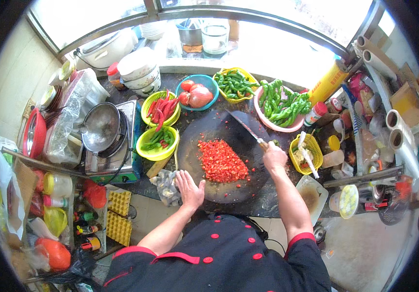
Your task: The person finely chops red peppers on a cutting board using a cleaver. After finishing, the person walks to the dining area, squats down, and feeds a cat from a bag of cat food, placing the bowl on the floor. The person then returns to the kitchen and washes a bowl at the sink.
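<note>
A heap of chopped red chili peppers point(222, 160) lies on a large round dark chopping board point(191, 135). My right hand point(275, 157) is closed around the handle of a kitchen knife point(244, 126), whose blade points up and to the left above the board's right part. At the board's lower left edge, my left hand point(190, 189) rests flat with its fingers extended, touching or beside a crumpled grey cloth point(166, 187). Whether its fingers press on the cloth, I cannot tell. Small red bits are scattered around the heap.
Behind the board stand baskets of red chilies point(162, 107) and green peppers point(235, 83), a blue bowl point(214, 87) with tomatoes and onion, and a pink basin point(288, 128) of long green peppers. A gas stove point(132, 109) with a pan is left; a yellow basket point(317, 157) sits right.
</note>
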The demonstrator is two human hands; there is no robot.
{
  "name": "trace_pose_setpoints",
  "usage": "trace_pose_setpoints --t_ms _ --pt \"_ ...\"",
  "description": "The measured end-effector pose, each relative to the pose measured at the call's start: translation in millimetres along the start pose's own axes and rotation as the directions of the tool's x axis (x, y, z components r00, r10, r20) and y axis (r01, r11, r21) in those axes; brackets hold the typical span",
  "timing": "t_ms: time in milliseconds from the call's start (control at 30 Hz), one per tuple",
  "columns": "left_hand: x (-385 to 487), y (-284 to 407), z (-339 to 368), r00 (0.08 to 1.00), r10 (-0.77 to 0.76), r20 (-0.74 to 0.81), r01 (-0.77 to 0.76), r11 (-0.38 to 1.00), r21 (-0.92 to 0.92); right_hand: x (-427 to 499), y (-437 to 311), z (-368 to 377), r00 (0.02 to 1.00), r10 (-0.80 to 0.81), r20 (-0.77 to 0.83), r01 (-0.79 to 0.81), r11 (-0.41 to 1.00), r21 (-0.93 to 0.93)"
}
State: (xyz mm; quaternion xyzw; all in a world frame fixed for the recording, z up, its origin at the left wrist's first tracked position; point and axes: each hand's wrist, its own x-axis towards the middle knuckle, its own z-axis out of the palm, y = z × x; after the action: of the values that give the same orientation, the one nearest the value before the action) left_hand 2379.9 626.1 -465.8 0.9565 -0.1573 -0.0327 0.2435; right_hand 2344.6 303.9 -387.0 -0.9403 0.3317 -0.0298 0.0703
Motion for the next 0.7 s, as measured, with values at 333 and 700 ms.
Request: trace_pose_setpoints --t_ms 333,700 --pt "13.0 52.9 7.5 0.998 0.02 0.067 0.001 0.956 -0.292 -39.0 13.0 5.0 0.923 -0.382 0.044 0.38 0.924 0.045" --pt "23.0 34.0 -22.4 0.932 0.316 0.175 -0.293 0.944 -0.15 -163.3 20.0 -37.3 0.94 0.331 0.084 -0.336 0.859 0.386"
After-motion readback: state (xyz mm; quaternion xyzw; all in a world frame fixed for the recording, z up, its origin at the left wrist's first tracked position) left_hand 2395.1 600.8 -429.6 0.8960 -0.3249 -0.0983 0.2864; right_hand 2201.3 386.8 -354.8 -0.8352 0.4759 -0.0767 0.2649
